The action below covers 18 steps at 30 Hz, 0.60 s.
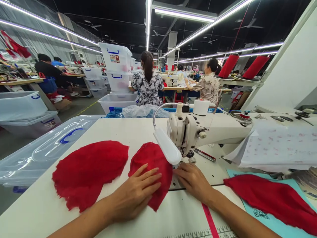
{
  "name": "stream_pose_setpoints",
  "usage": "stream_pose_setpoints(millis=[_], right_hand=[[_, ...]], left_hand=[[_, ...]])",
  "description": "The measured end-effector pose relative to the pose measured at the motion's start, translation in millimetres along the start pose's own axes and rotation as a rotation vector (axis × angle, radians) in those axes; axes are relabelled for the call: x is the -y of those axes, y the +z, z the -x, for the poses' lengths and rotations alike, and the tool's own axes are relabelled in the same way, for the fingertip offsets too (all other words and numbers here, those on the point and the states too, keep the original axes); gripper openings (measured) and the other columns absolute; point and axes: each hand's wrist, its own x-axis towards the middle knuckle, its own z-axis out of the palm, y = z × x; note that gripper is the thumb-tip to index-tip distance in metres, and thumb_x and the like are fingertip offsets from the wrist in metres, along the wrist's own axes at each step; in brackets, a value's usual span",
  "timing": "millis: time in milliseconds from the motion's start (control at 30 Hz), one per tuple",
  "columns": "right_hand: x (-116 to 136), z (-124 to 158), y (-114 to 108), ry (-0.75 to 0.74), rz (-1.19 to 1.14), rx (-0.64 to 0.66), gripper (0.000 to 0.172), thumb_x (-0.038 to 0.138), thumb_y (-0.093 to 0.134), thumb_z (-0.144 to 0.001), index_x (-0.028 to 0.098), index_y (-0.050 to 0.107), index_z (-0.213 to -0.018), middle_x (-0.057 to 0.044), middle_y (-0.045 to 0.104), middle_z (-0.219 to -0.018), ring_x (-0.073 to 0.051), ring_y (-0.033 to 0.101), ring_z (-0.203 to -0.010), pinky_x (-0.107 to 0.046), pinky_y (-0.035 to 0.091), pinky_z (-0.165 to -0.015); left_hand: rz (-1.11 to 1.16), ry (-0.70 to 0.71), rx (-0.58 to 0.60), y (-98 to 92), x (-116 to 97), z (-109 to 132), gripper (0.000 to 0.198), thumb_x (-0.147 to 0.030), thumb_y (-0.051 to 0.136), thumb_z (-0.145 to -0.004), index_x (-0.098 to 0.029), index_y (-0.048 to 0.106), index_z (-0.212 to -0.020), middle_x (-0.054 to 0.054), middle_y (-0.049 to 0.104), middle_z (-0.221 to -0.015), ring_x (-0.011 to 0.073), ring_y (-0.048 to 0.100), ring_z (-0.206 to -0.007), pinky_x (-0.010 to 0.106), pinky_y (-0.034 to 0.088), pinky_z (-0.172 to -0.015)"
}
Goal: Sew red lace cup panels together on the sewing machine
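A rounded piece of red fabric (148,153) lies on the white sewing table, its right edge at the needle area of the white sewing machine (213,130). Flat on this piece rests my left hand (138,191), fingers stretched out and slightly apart. My right hand (194,181) is beside the needle area, its bent fingers pressed together at the fabric's right edge. The white lamp head (168,147) partly hides the needle and the fingertips. Left of my hands lies a larger red fabric piece (91,170) with a ragged edge.
A third red fabric piece (269,198) lies at right on a light blue sheet (237,173). Small snips (205,154) lie behind my right hand. Clear plastic bins (49,152) stand at left. Red thread cones (228,66) stand on a rack. Several people sit at machines ahead.
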Motion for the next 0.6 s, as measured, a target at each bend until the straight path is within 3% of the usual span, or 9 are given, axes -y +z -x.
stream_pose_setpoints(millis=[167,333,600], right_hand=[[3.4,0.3,4.3,-0.079,0.097,0.005,0.026,0.014,0.035,-0.091,0.016,0.061,-0.093,-0.005,0.053,-0.075,-0.016,0.046,-0.067,-0.030,0.031,-0.061],[-1.5,-1.1,6.9,-0.098,0.110,0.001,0.024,0.014,0.038,-0.090,0.017,0.061,-0.095,-0.005,0.053,-0.076,-0.016,0.045,-0.067,-0.030,0.031,-0.063],[-10.7,-6.2,8.1,-0.082,0.155,-0.026,0.026,0.013,0.037,-0.088,0.015,0.059,-0.100,-0.010,0.056,-0.085,-0.020,0.051,-0.073,-0.030,0.037,-0.062]], left_hand=[[0.214,-0.012,0.078,-3.2,-12.7,-10.9,0.048,-0.013,0.047,-0.077,-0.019,0.045,-0.124,0.007,0.044,-0.132,0.0283,0.039,-0.123,0.055,0.029,-0.101],[0.274,-0.135,0.160,-0.5,-20.2,-16.1,0.040,-0.019,0.048,-0.081,-0.020,0.050,-0.121,0.009,0.047,-0.130,0.0280,0.042,-0.120,0.053,0.031,-0.100],[0.217,-0.277,0.030,29.5,-26.8,-27.7,0.038,-0.035,0.039,-0.087,-0.020,0.050,-0.120,0.011,0.047,-0.129,0.0313,0.037,-0.123,0.057,0.031,-0.098]])
